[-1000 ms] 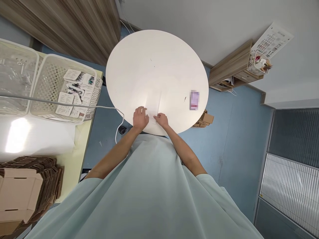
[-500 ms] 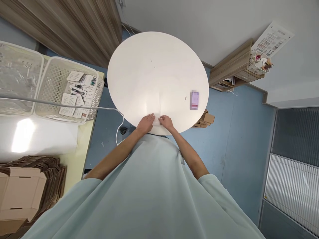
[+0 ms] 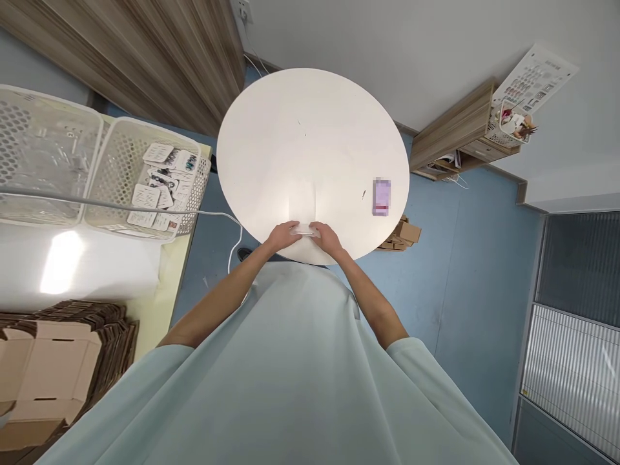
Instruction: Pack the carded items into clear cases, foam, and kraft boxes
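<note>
A thin, whitish, rectangular sheet [image 3: 302, 201] lies on the round white table [image 3: 310, 103], close to its near edge. Its near end is lifted and folded into a narrow roll or flap, whose exact material I cannot make out. My left hand [image 3: 283, 237] pinches the left end of that fold, fingers pointing inward. At the right end, my right hand [image 3: 328, 239] pinches it the same way. A small gap lies between the two hands, where the folded edge shows.
A blurred purple rectangle [image 3: 382, 197] lies on the table's right side. Left of the table, a bench holds white baskets [image 3: 116, 148] with printed cards, and stacked cardboard boxes [image 3: 58, 368]. A white cable [image 3: 213, 212] runs across toward the table. Cardboard [image 3: 407, 231] sits low at right.
Both hands have turned inward and now hold the sheet's near end at its two sides. That end has been lifted into a fold. The view has shifted slightly.
</note>
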The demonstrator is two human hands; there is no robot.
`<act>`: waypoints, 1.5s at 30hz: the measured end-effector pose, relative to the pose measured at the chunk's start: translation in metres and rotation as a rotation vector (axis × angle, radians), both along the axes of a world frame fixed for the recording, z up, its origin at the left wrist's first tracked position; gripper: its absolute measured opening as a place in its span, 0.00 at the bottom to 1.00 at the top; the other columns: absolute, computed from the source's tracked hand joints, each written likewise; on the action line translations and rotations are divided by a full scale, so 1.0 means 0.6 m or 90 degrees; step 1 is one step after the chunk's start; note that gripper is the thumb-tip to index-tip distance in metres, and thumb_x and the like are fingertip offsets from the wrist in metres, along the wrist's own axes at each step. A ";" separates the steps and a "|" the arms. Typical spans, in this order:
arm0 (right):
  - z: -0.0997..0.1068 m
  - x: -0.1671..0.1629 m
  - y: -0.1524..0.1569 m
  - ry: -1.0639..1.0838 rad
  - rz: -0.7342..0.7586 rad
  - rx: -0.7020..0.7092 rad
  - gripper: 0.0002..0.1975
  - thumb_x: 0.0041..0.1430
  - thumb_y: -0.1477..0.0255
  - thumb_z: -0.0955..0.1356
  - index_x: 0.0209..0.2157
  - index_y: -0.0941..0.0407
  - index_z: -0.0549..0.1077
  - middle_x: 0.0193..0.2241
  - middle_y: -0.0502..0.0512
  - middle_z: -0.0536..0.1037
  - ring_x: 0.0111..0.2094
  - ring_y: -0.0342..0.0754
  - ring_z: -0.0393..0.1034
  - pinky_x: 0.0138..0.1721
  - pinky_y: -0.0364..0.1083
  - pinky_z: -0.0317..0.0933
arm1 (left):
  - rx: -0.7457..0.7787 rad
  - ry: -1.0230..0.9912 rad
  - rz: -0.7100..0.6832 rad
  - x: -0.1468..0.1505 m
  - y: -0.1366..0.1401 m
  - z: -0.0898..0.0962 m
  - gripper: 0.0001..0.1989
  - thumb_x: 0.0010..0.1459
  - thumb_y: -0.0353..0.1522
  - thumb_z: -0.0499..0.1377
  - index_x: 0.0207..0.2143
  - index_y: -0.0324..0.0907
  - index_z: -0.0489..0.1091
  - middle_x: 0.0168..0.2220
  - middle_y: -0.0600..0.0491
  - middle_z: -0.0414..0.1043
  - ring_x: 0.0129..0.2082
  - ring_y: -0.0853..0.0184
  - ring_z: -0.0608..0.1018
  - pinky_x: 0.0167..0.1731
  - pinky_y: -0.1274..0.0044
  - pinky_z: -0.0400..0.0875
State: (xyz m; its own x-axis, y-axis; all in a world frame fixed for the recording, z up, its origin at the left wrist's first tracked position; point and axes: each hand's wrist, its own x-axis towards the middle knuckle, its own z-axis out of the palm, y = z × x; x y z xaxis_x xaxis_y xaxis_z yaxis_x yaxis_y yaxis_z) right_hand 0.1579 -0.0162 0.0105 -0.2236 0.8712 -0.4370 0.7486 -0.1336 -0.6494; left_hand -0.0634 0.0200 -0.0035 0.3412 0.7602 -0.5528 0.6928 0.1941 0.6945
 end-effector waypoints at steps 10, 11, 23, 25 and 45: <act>-0.035 -0.011 0.056 0.017 -0.231 -0.061 0.11 0.70 0.60 0.70 0.45 0.52 0.80 0.46 0.52 0.84 0.45 0.48 0.77 0.50 0.45 0.69 | -0.013 0.017 0.303 0.025 0.015 -0.005 0.27 0.62 0.31 0.66 0.63 0.43 0.67 0.60 0.45 0.79 0.54 0.58 0.84 0.59 0.66 0.76; -0.036 -0.014 0.059 0.004 -0.250 -0.067 0.11 0.70 0.60 0.71 0.45 0.52 0.80 0.46 0.52 0.84 0.46 0.49 0.78 0.50 0.46 0.69 | -0.004 0.020 0.314 0.028 0.015 -0.007 0.27 0.63 0.31 0.65 0.64 0.43 0.67 0.61 0.45 0.78 0.53 0.58 0.84 0.59 0.66 0.76; -0.023 -0.032 0.069 -0.132 -0.242 -0.052 0.11 0.72 0.62 0.71 0.50 0.52 0.74 0.48 0.55 0.81 0.48 0.53 0.76 0.48 0.50 0.70 | 0.154 0.090 0.160 0.032 0.006 -0.009 0.32 0.66 0.28 0.58 0.72 0.37 0.60 0.70 0.33 0.63 0.64 0.47 0.76 0.66 0.56 0.70; -0.019 -0.032 0.073 -0.147 -0.168 0.018 0.09 0.74 0.66 0.69 0.51 0.53 0.74 0.52 0.59 0.78 0.52 0.54 0.74 0.50 0.51 0.70 | 0.243 0.090 0.067 0.032 0.010 -0.004 0.33 0.67 0.29 0.56 0.73 0.36 0.59 0.74 0.33 0.59 0.72 0.44 0.67 0.71 0.52 0.63; -0.021 -0.008 -0.001 -0.122 0.179 0.105 0.26 0.70 0.72 0.71 0.67 0.57 0.70 0.75 0.67 0.64 0.75 0.59 0.60 0.73 0.59 0.61 | 0.226 0.143 -0.275 -0.011 -0.031 -0.018 0.37 0.68 0.37 0.56 0.75 0.30 0.57 0.76 0.33 0.58 0.76 0.47 0.63 0.75 0.58 0.55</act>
